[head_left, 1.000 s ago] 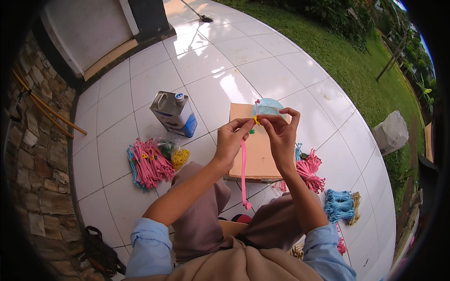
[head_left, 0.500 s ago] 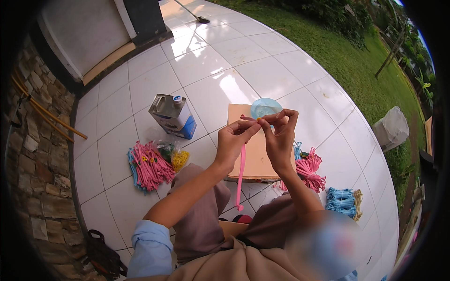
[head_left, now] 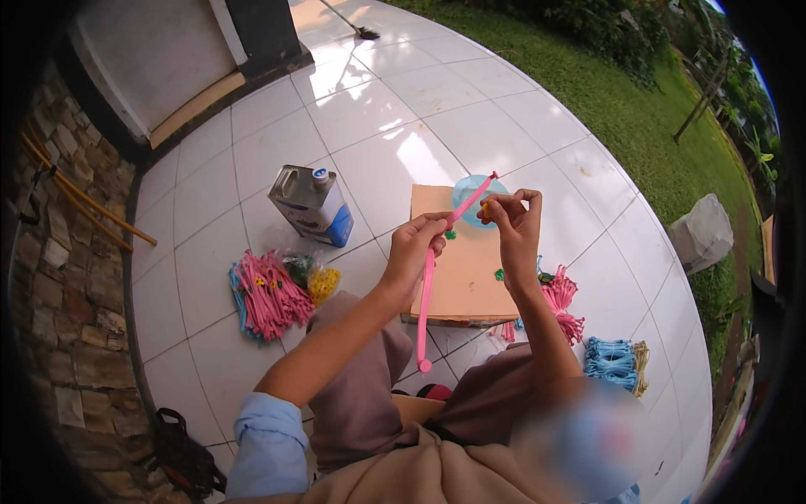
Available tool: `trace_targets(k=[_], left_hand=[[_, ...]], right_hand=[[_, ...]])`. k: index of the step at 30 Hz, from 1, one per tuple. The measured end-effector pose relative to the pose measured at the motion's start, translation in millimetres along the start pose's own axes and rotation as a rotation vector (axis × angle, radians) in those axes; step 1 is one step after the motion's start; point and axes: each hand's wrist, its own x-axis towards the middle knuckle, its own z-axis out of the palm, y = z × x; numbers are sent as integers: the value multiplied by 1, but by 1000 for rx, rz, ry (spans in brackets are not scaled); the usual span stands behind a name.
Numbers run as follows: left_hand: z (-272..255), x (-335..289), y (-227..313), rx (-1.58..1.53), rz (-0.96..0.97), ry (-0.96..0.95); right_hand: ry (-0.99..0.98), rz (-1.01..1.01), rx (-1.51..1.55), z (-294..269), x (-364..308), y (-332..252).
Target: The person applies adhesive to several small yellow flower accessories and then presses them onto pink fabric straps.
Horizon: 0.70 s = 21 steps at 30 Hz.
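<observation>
Between the fingertips of my left hand (head_left: 411, 256) is a pink strap (head_left: 426, 311), soft and narrow. Its upper end slants up to the right with a dark reddish tip, and its lower end hangs down to a round knob. My right hand (head_left: 520, 235), a little to the right, pinches a small yellow piece (head_left: 485, 207), apart from the strap. Below both hands lies a sheet of cardboard (head_left: 474, 294). Small green pieces (head_left: 451, 235) rest on it, partly hidden by my hands. A translucent blue dish (head_left: 467, 191) sits at its far edge.
A metal can (head_left: 309, 210) stands left on white tiles. Near it lie a pile of pink straps (head_left: 273, 294) and a clear bag of yellow pieces (head_left: 323, 284). Right are pink straps (head_left: 562, 307) and blue bundles (head_left: 610, 361). A black bag (head_left: 185, 454) lies lower left.
My hands have drawn apart, the right one moving right with the yellow piece. The strap's upper end now points up and right. Green pieces on the cardboard have come into sight.
</observation>
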Motion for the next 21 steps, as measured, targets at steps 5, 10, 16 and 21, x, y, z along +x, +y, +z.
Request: trace_targets(k=[5,10,16,21], left_hand=[[-16,2,5,-36,9,-25],[-29,8,5,84,13,-56],[-39,2,9,330,28,-38],[-57,9,2,438,100,-91]], right_hand=[[-113,12,-684,-31,9,42],[-278,68,-894,-42,1,94],[-31,-119,-803,-18,10,49],[53,-404,-634,5,-5,-1]])
